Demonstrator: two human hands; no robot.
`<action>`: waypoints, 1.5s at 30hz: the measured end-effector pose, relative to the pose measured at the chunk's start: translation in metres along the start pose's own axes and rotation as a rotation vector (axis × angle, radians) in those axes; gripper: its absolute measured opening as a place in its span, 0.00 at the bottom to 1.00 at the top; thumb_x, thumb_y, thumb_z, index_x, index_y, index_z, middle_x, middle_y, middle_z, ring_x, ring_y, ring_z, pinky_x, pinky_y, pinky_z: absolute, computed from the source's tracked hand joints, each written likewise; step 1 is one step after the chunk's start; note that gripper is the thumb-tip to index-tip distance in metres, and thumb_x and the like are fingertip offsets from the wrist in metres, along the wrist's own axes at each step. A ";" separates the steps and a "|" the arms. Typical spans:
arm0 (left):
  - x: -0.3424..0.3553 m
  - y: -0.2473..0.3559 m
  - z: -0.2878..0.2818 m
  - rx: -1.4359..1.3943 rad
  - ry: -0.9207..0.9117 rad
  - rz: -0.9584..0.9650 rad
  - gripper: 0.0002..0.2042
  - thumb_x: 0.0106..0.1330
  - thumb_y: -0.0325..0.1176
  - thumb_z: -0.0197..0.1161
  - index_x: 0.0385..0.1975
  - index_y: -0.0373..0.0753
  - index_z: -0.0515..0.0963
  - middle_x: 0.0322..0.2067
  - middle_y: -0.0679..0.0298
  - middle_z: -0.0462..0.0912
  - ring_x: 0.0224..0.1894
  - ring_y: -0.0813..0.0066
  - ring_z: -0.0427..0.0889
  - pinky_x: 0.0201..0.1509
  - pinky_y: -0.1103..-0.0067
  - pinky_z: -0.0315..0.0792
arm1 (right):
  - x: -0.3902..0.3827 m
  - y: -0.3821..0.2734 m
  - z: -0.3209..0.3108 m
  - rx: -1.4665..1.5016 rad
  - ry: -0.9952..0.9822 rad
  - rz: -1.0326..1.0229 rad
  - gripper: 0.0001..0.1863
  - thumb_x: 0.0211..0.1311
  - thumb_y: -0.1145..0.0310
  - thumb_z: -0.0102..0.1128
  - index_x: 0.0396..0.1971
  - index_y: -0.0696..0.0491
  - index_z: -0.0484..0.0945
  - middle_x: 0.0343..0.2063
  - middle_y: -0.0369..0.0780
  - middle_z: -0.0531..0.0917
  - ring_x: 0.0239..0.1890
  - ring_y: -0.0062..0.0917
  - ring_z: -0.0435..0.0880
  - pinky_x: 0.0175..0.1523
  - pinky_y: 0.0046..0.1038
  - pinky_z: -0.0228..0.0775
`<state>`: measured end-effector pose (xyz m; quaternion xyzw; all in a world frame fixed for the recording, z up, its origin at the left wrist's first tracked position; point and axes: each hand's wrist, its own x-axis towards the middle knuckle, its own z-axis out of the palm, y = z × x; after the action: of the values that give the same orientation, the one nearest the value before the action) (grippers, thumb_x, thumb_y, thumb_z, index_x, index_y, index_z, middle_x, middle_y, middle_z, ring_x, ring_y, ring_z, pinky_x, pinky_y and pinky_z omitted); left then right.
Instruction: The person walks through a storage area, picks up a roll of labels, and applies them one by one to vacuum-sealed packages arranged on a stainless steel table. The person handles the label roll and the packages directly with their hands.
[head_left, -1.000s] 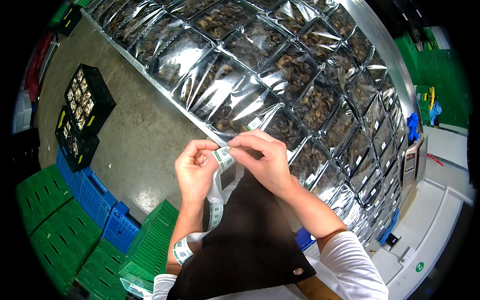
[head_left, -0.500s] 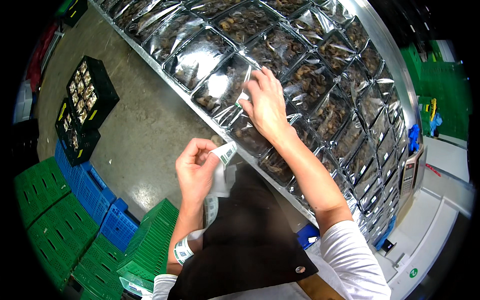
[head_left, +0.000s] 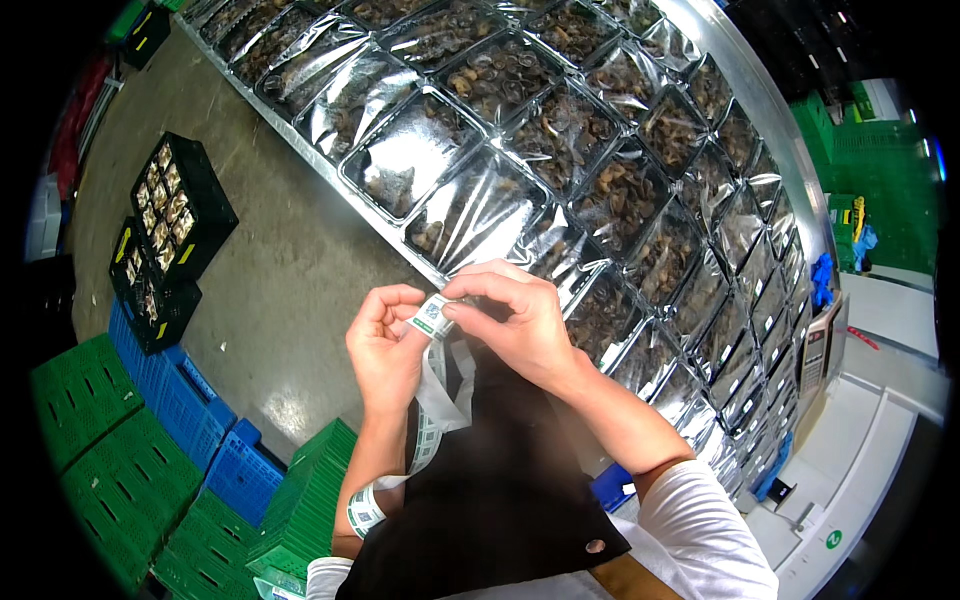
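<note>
My left hand (head_left: 385,350) is closed on a strip of printed labels (head_left: 433,316) in front of the dark apron (head_left: 490,450). The strip hangs in a loop below the hand, and a length of it (head_left: 364,510) curls round my left forearm. At the strip's top end, my right hand (head_left: 522,325) pinches the edge of a white and green label between thumb and forefinger. Just beyond the hands lie rows of film-wrapped black trays (head_left: 478,210) holding brown pieces that look like mushrooms. My right hand partly covers the nearest ones.
The trays cover a metal table (head_left: 330,172) whose edge runs diagonally. On the floor at left stand black crates (head_left: 203,205) of packed trays, with blue crates (head_left: 240,470) and stacked green crates (head_left: 130,480) nearer. A device with a keypad (head_left: 815,355) is at right.
My right hand has drawn back from a wrapped tray to the label strip and now pinches its end. My left hand stays on the strip; the view has shifted slightly.
</note>
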<state>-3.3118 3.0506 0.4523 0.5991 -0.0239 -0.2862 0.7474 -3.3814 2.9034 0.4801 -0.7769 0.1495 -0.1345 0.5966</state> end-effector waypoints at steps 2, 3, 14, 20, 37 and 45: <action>0.003 0.003 -0.003 0.021 0.036 -0.039 0.08 0.56 0.16 0.62 0.33 0.32 0.75 0.26 0.68 0.79 0.27 0.89 0.75 0.31 0.91 0.69 | 0.017 0.008 0.005 -0.031 0.010 -0.072 0.08 0.52 0.76 0.66 0.34 0.57 0.81 0.34 0.40 0.82 0.37 0.24 0.81 0.44 0.23 0.72; 0.004 -0.002 -0.011 0.035 0.041 -0.036 0.07 0.56 0.16 0.62 0.32 0.32 0.76 0.26 0.68 0.78 0.26 0.89 0.74 0.30 0.91 0.68 | 0.029 0.010 0.006 -0.033 0.030 -0.049 0.07 0.52 0.76 0.65 0.33 0.57 0.80 0.35 0.40 0.82 0.38 0.25 0.81 0.45 0.24 0.72; 0.021 0.009 -0.019 0.167 0.038 0.038 0.05 0.57 0.16 0.61 0.29 0.33 0.75 0.27 0.70 0.77 0.28 0.89 0.73 0.33 0.90 0.67 | 0.126 0.084 0.028 -0.715 0.257 -0.184 0.17 0.45 0.71 0.68 0.36 0.58 0.76 0.52 0.49 0.72 0.62 0.49 0.61 0.66 0.43 0.52; 0.039 0.016 -0.004 -0.019 -0.017 0.134 0.08 0.58 0.13 0.58 0.35 0.30 0.74 0.31 0.65 0.79 0.31 0.84 0.77 0.39 0.86 0.72 | 0.089 0.041 0.013 -0.086 0.172 0.206 0.22 0.58 0.68 0.62 0.51 0.59 0.73 0.47 0.44 0.77 0.50 0.30 0.77 0.56 0.30 0.67; 0.046 0.006 0.016 0.136 -0.160 -0.089 0.05 0.57 0.16 0.60 0.32 0.31 0.76 0.27 0.67 0.80 0.28 0.88 0.76 0.32 0.89 0.70 | 0.153 0.070 -0.081 -0.622 0.379 -0.138 0.09 0.56 0.68 0.60 0.35 0.56 0.76 0.49 0.46 0.74 0.56 0.43 0.69 0.59 0.37 0.62; 0.035 0.006 0.026 0.009 -0.203 -0.040 0.06 0.59 0.13 0.56 0.33 0.29 0.74 0.31 0.62 0.80 0.32 0.83 0.79 0.36 0.87 0.72 | 0.200 0.128 -0.085 -1.001 0.304 -0.075 0.19 0.48 0.67 0.65 0.41 0.58 0.76 0.50 0.48 0.73 0.60 0.47 0.63 0.62 0.46 0.53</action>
<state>-3.2905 3.0121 0.4546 0.5709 -0.0890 -0.3601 0.7325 -3.2401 2.7183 0.3838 -0.9434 0.2526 -0.1792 0.1188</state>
